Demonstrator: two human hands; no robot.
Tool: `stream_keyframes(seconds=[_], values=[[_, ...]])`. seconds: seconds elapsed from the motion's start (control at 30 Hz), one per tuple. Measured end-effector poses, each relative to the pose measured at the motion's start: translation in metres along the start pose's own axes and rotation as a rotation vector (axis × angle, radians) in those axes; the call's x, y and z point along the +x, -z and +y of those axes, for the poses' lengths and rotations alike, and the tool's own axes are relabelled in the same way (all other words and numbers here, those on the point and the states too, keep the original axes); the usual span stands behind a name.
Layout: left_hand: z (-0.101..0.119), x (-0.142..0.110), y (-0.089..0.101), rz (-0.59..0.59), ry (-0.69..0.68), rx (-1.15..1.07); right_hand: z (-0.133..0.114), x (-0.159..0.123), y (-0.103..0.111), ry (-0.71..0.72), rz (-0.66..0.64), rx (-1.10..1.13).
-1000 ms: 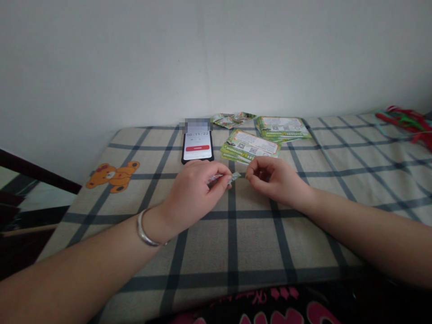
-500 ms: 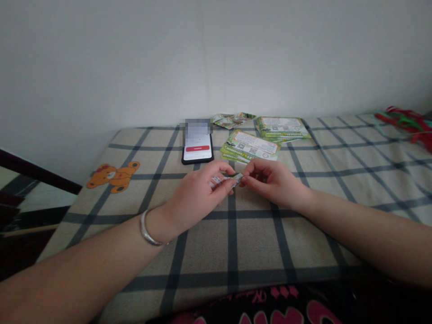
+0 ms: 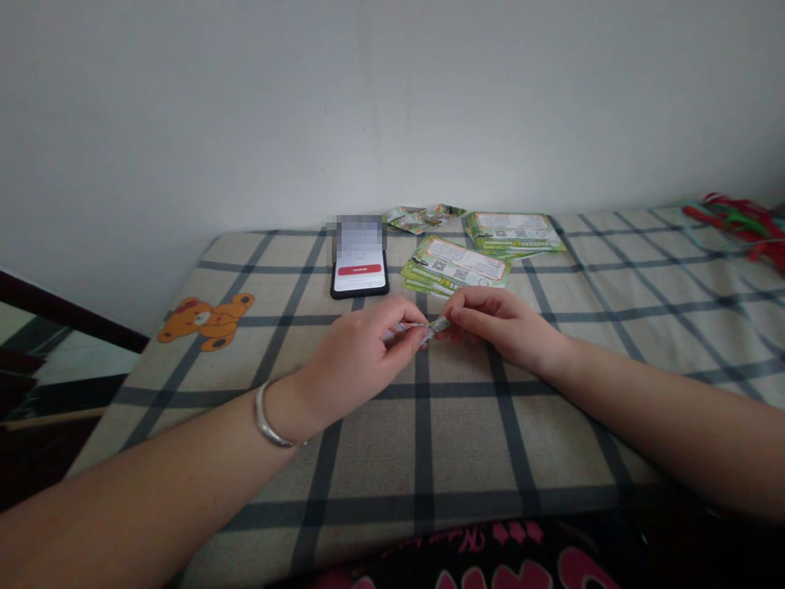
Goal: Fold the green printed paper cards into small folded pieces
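Observation:
Between my two hands is a small, narrow piece of printed leaflet paper, folded or rolled up; most of it is hidden by fingers. My left hand, with a silver bangle at the wrist, pinches it between thumb and fingers. The fingertips of my right hand close on its other end. Just behind the hands lies a fanned pile of green-and-white leaflets. Beyond that pile are several folded leaflets near the wall.
A phone with a lit screen lies left of the leaflets. A second leaflet stack sits at the back. Red and green items lie far right. A flat orange bear is at left on the checked tablecloth.
My right hand has turned slightly and its fingertips have shifted along the paper's end. The left fingers have closed further over the paper, so less of it shows.

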State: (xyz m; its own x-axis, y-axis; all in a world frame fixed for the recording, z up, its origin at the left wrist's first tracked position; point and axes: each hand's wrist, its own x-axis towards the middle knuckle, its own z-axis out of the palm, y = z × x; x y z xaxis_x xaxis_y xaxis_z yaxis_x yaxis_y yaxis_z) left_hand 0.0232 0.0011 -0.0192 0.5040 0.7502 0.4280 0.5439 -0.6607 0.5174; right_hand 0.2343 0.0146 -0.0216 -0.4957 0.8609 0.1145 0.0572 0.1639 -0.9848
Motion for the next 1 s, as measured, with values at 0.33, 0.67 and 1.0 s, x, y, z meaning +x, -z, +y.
stream_keyframes(seconds=[0.33, 0.67, 1.0], values=[[0.002, 0.0, 0.002, 0.106, -0.316, 0.39, -0.002, 0.003, 0.004, -0.036, -0.093, 0.021], [0.003, 0.0, 0.0, 0.069, -0.229, 0.236, 0.004, 0.001, 0.0, 0.034, -0.055, -0.101], [0.004, 0.004, -0.002, 0.041, -0.169, 0.12, -0.007, -0.009, -0.01, 0.276, 0.168, -0.703]])
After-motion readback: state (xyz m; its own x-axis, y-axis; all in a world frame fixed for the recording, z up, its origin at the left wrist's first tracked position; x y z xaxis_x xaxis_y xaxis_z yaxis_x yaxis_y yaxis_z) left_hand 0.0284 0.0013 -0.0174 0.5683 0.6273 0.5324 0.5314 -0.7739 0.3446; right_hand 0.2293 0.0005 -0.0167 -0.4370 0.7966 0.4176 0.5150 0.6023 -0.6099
